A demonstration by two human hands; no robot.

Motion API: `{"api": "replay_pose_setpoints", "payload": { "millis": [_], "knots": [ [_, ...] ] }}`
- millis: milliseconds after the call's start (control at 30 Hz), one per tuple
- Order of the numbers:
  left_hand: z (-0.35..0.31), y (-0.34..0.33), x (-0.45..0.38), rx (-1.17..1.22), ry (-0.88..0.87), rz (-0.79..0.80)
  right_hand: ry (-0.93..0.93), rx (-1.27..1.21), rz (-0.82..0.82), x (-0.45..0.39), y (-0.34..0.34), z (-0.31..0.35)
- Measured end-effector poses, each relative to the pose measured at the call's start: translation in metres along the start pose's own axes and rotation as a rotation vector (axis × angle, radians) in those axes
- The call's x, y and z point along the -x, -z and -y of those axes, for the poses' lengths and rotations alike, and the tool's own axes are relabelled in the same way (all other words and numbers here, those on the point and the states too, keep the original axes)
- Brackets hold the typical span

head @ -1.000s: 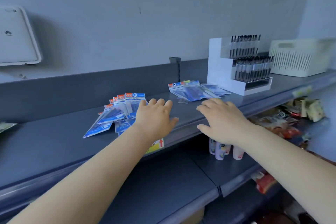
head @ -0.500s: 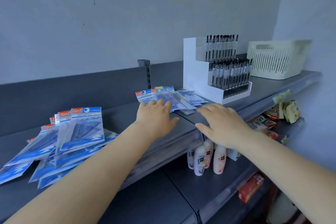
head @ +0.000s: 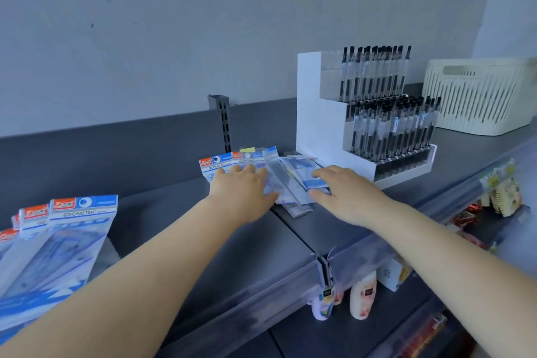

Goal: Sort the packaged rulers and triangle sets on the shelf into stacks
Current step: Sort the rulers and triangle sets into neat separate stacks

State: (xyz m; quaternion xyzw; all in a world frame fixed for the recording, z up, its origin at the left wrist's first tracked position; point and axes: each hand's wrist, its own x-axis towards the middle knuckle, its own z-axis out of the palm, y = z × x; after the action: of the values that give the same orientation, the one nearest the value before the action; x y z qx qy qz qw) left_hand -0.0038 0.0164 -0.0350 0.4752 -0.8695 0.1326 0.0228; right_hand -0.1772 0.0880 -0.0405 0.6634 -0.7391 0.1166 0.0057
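Hands are now arriving on the far pile of packaged sets (head: 286,174), which is lying fanned out on the shelf (head: 162,206) just beside the white pen display (head: 363,131); a second ago both were hovering short of it, over bare shelf and the front lip. I am laying my left hand (head: 241,193) flat over the left part of that pile, fingers straight and only pressing, so this grip is wide and closing on nothing. I am setting my right hand (head: 344,195) against the pile's right edge, fingers extended and thumb spread toward a blue-labelled packet, with nothing pinched as far as I can see. I judge that this contact is opening the gathering step: the loose packets can be squared together before being sorted by type. My view is also swinging right, so the near pile (head: 55,250) is now sitting at the left edge, well apart from both hands and untouched. Readable print is limited: "GEOMETRIC" is showing in blue on the header cards of both piles, beside a red brand tag whose lettering is too blurred to read. Labels on the pens, on the bottles (head: 361,296) of the lower shelf and on the price strips are illegible.
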Motion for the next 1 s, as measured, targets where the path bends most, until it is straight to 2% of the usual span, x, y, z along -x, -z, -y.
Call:
{"api": "replay_pose_setpoints", "payload": {
  "millis": [300, 500, 633, 900, 1000],
  "knots": [
    [0.015, -0.031, -0.020, 0.168, 0.253, 0.054, -0.024, -0.085, 0.109, -0.068, -0.016, -0.018],
    [0.026, -0.034, -0.022, 0.232, 0.310, 0.022, 0.142, -0.333, 0.069, -0.075, -0.029, -0.020],
    [0.039, -0.033, -0.022, 0.250, 0.389, 0.036, 0.079, -0.538, 0.027, -0.079, -0.028, -0.031],
    [0.048, -0.022, -0.018, 0.628, 0.548, 0.093, -0.016, -0.818, -0.028, -0.082, -0.028, -0.036],
    [0.045, -0.022, -0.015, 0.758, 0.560, 0.087, -0.101, -0.957, 0.005, -0.082, -0.026, -0.037]
  ]
}}
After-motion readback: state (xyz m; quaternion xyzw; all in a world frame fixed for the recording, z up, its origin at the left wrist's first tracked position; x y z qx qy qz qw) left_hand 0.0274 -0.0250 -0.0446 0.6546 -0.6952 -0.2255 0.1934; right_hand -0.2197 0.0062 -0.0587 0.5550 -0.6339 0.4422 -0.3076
